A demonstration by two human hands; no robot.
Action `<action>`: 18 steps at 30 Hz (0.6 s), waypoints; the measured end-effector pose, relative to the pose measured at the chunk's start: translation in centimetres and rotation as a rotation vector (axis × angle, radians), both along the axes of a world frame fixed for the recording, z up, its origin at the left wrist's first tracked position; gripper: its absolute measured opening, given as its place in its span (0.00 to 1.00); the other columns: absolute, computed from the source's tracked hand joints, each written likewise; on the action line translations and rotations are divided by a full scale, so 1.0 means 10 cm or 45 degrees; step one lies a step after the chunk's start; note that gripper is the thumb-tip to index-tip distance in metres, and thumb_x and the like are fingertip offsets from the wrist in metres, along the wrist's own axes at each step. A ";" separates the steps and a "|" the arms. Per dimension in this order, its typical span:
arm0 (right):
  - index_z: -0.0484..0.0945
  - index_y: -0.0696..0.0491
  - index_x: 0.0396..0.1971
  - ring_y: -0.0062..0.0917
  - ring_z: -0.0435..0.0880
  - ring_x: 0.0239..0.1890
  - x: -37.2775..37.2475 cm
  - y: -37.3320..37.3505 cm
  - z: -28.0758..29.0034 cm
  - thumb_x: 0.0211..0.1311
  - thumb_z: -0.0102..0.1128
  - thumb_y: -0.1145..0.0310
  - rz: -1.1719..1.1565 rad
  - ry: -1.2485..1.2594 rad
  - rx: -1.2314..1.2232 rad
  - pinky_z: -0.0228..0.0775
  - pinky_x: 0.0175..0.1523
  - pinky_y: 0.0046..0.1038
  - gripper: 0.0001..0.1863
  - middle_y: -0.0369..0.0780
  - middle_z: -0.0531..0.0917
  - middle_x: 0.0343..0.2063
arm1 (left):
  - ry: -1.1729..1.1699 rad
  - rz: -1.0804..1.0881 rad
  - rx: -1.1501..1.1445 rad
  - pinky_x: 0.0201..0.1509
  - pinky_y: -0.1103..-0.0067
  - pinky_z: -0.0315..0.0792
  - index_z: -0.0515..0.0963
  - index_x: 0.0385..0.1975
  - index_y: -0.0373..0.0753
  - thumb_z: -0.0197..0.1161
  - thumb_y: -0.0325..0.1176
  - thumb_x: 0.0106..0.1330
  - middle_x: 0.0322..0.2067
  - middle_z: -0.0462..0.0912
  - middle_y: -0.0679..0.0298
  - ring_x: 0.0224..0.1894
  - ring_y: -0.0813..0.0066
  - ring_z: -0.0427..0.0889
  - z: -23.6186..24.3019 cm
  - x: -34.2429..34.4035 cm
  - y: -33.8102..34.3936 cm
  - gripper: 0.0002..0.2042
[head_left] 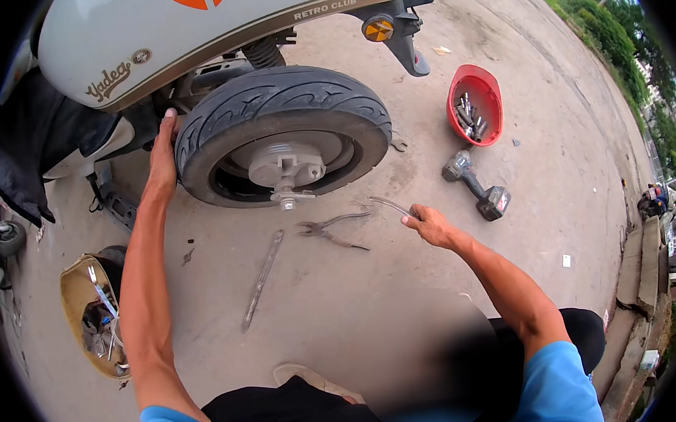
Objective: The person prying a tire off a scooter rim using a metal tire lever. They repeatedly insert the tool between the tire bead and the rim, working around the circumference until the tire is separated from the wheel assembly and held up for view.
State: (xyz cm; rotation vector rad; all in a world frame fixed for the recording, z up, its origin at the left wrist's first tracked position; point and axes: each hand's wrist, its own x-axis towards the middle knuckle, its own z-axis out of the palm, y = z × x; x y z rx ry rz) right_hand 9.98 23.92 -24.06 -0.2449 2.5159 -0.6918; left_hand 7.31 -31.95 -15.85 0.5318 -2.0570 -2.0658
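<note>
Left hand (pixel 164 161): is resting upright along the left side of a black tyre (pixel 285 98), its fingers reaching upward; how far they are curling round behind, one cannot tell.

Right hand (pixel 434 227): is closing its fingers narrowly on one end of a slim, curved metal rod (pixel 388 203), whose free end is pointing up and to the left, towards the wheel but apart from it.

Tyre: is sitting just right of the left fingers, on a wheel with a grey hub (pixel 285 165), beneath the white body of a scooter (pixel 211 41).

Pliers, one pair (pixel 322 229): are lying left of the right fingers, handles spreading.

Flat metal bar (pixel 262 281): is lying farther left and nearer the person.

Wrench (pixel 400 143): is lying beyond the right fingers, by the tyre's right edge (partly hidden).

Cordless power tool (pixel 476 186): is lying right of the right fingers.

Red helmet (pixel 477 79): is standing beyond that tool, holding metal sockets (pixel 468 116).

Tan helmet (pixel 72 293): is standing left of and below the left fingers, holding assorted tools (pixel 101 318).
</note>
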 end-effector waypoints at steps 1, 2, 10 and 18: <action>0.80 0.60 0.38 0.37 0.83 0.35 -0.15 0.03 0.13 0.76 0.55 0.50 0.004 -0.059 0.027 0.74 0.45 0.39 0.24 0.46 0.82 0.26 | 0.088 -0.091 -0.096 0.64 0.75 0.66 0.82 0.55 0.28 0.48 0.70 0.74 0.49 0.85 0.59 0.51 0.69 0.78 0.04 0.00 0.03 0.42; 0.81 0.60 0.38 0.37 0.84 0.35 -0.30 0.02 0.38 0.78 0.52 0.50 0.008 -0.122 0.067 0.74 0.45 0.39 0.24 0.46 0.82 0.25 | 0.087 -0.093 -0.077 0.64 0.75 0.66 0.82 0.55 0.28 0.48 0.70 0.74 0.49 0.85 0.59 0.51 0.69 0.78 0.13 0.04 0.09 0.42; 0.80 0.59 0.44 0.21 0.82 0.41 -0.91 -0.09 1.98 0.80 0.50 0.66 -0.091 0.075 -0.027 0.77 0.47 0.30 0.13 0.40 0.88 0.37 | 0.853 0.271 -1.017 0.51 0.68 0.72 0.79 0.42 0.34 0.58 0.47 0.76 0.37 0.81 0.55 0.42 0.55 0.79 0.78 0.29 0.79 0.18; 0.70 0.57 0.48 0.40 0.89 0.48 -0.98 0.22 1.46 0.83 0.48 0.59 -0.880 0.001 -1.165 0.86 0.54 0.42 0.15 0.50 0.85 0.48 | 0.659 -0.824 -0.934 0.45 0.67 0.76 0.77 0.46 0.33 0.68 0.37 0.70 0.41 0.83 0.53 0.42 0.55 0.83 0.91 0.91 2.44 0.14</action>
